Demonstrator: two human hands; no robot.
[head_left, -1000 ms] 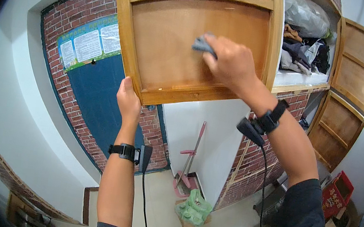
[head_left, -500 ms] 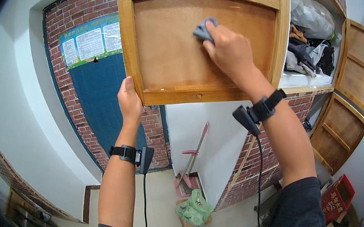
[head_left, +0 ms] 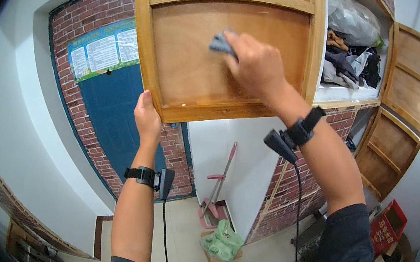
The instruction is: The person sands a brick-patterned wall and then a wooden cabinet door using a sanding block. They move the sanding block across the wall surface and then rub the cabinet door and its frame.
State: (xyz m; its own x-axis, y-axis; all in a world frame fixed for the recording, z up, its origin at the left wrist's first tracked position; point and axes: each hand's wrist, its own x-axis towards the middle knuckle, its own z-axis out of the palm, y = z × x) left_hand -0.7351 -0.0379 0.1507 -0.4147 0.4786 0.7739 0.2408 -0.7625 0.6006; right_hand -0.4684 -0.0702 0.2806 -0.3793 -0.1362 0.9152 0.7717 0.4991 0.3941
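A wooden cabinet door (head_left: 192, 22) with a raised frame and recessed panel fills the upper middle of the view. My left hand (head_left: 147, 117) grips the door's lower left corner, thumb on the front edge and the other fingers hidden behind. Bunched in my right hand (head_left: 258, 63) is a grey-blue cloth (head_left: 223, 43), pressed against the panel; the hand is slightly blurred. Both wrists carry black straps with a small device and a cable.
Right of the door, an open compartment (head_left: 353, 94) holds clothes and a plastic-wrapped bundle (head_left: 353, 17). More wooden doors (head_left: 413, 78) hang open at the far right. Below stand a pink dustpan (head_left: 208, 210), a green plastic bag (head_left: 224, 241) and a red box (head_left: 384, 228).
My right hand has moved the cloth left and slightly down across the panel. My left hand keeps its grip on the door corner. The whole view has shifted slightly.
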